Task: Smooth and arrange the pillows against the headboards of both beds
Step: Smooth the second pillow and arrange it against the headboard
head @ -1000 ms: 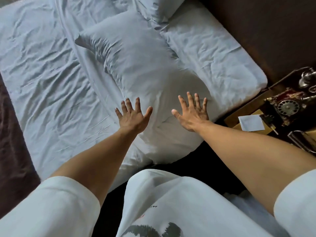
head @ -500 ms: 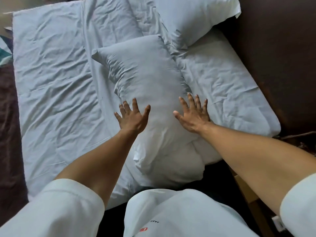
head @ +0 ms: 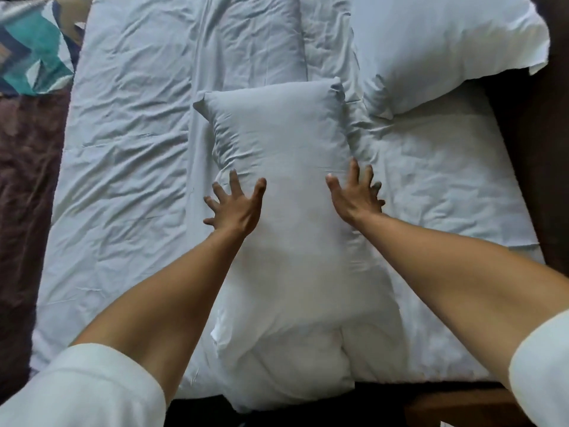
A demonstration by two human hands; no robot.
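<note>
Hands, left [head: 235,208] and right [head: 354,195], press spread and flat, grasping nothing, on the long pillow [head: 289,211] (lengthwise, still creased); second pillow [head: 437,41] apparently awaits arranging.

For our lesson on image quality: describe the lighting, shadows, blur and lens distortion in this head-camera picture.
Head view: soft, dim, bluish daylight, no glare; gentle shadows in the sheet creases; the long pillow is fairly sharp; the right hand shows slight motion blur at the fingertips; wide-angle stretch enlarges the sleeves at the lower corners.
</note>
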